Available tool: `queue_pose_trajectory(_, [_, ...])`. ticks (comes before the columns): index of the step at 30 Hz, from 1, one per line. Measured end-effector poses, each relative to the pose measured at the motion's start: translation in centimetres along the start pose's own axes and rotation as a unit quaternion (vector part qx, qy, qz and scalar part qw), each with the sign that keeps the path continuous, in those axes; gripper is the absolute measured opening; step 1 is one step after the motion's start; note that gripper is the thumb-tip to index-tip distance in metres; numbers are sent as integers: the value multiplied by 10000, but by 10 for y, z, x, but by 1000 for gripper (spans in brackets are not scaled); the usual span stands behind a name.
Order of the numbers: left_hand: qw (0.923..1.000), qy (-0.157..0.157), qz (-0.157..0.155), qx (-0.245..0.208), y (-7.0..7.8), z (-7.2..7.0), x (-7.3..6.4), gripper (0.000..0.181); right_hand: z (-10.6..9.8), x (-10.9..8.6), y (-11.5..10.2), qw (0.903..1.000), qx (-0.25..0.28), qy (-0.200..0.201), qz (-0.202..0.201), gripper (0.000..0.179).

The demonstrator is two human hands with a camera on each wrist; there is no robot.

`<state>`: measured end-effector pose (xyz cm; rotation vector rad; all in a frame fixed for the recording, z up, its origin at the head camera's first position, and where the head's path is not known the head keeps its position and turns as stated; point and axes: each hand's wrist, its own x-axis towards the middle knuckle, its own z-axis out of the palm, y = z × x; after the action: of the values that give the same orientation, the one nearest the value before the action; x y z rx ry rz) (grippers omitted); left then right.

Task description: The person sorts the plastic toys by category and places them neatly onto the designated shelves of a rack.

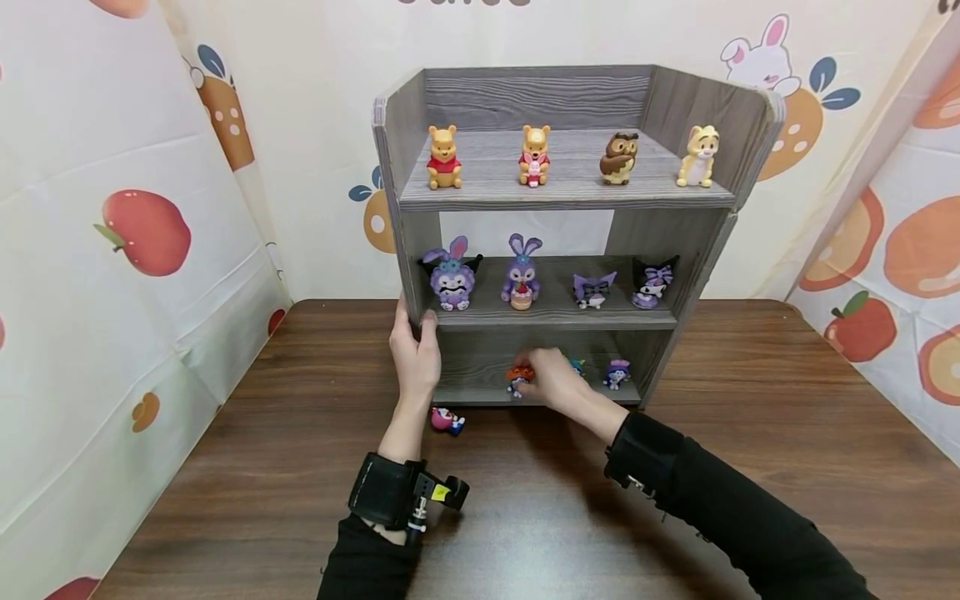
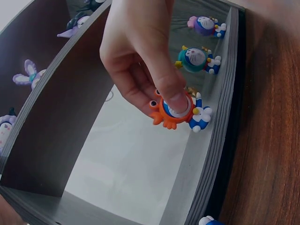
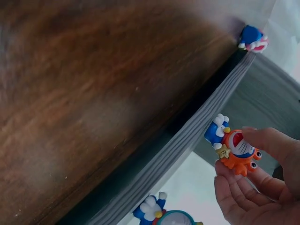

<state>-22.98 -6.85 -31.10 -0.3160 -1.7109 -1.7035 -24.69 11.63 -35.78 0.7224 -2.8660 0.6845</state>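
My right hand (image 1: 553, 379) pinches a small figurine in an orange crab costume (image 2: 176, 112) between thumb and fingers, at the front of the bottom shelf. The figurine has blue-and-white legs and a white whiskered face, partly under the thumb in the left wrist view. My left hand (image 1: 416, 358) grips the left side panel of the grey wooden shelf unit (image 1: 555, 202), thumb toward the front. Right of the crab figurine stand a teal-costumed figurine (image 2: 194, 59) and a purple-costumed figurine (image 1: 617, 374). A pink-and-blue figurine (image 1: 447, 421) lies on the table before the shelf's left end.
Several yellow and brown figurines, including an owl (image 1: 618, 158), stand on the top shelf. The middle shelf holds several purple figurines, one a long-eared rabbit (image 1: 521, 273). The unit stands on a brown wooden table (image 1: 525, 517), with fruit-printed cloth (image 1: 315, 150) behind and beside it.
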Motion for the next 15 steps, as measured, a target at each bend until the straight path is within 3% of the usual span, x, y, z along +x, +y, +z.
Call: queue_pose_trajectory(15, [9999, 68, 17, 71, -1, 0, -1, 45, 1, 9, 4, 9996, -242, 59, -105, 20])
